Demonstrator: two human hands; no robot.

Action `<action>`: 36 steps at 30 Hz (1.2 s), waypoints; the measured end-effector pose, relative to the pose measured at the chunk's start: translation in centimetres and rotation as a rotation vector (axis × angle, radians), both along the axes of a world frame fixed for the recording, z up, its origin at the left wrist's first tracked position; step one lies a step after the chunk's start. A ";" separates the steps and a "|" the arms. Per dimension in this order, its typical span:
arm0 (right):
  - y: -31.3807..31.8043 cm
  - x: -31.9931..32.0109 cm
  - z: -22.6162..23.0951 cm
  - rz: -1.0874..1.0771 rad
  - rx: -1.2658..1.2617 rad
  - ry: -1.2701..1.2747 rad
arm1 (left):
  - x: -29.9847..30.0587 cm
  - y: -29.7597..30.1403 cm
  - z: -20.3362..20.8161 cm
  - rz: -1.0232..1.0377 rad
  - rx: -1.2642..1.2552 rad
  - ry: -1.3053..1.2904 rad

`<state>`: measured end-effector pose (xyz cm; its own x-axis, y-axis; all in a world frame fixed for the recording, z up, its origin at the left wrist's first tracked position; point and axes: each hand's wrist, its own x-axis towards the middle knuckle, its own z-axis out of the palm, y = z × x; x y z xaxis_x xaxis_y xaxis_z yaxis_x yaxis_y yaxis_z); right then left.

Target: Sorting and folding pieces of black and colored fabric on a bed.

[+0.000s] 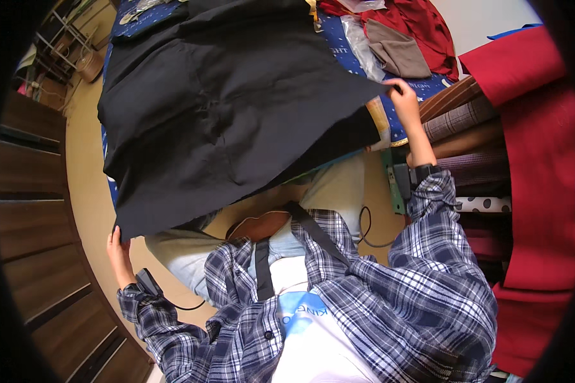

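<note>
Black cloth point(236, 108) stretches wide!
Left hand point(118, 247) pinches its near corner, right hand point(403, 102) another, the two well apart.

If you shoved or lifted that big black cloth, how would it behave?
The black cloth would probably flop and fold, since creases already gather near its middle. It looks fairly light for its spread: the left fingers and right fingers each hold only a corner. Rolling seems unlikely, as it spreads broadly over the blue patterned cover.
</note>
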<state>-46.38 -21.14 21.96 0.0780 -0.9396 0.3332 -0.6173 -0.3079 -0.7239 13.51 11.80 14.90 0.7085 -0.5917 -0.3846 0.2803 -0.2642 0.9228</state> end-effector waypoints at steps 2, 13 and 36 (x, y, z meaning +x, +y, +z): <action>1.1 -2.4 -3.4 0.036 0.098 0.020 | 1.5 1.2 -1.7 -0.009 0.081 -0.018; 6.2 -4.5 -10.0 -0.259 0.649 -0.325 | 2.0 3.3 -4.2 -0.044 0.218 0.009; 5.9 -2.1 -5.2 -0.140 0.611 -0.210 | 1.1 2.4 -1.4 0.174 -0.029 -0.272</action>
